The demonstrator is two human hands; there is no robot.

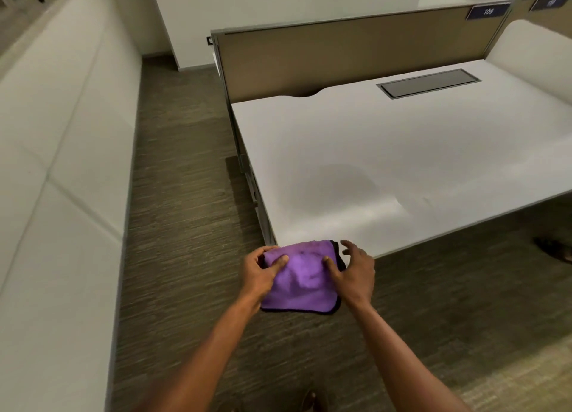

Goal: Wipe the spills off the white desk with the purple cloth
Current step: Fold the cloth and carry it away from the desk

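A folded purple cloth [301, 280] with a dark edge hangs in the air just off the near left corner of the white desk [387, 151]. My left hand [261, 272] grips the cloth's left side, thumb on top and fingers curled under. On the right side my right hand [353, 270] pinches the cloth with its thumb while the other fingers spread out above the desk corner. A faint greyish smear [346, 182] lies on the desk toward its near half.
A tan partition panel [340, 55] runs along the desk's back edge. A dark rectangular cable hatch [428, 83] sits in the desktop at the back right. White padded wall panels [55, 164] line the left, with carpet [179, 195] between wall and desk.
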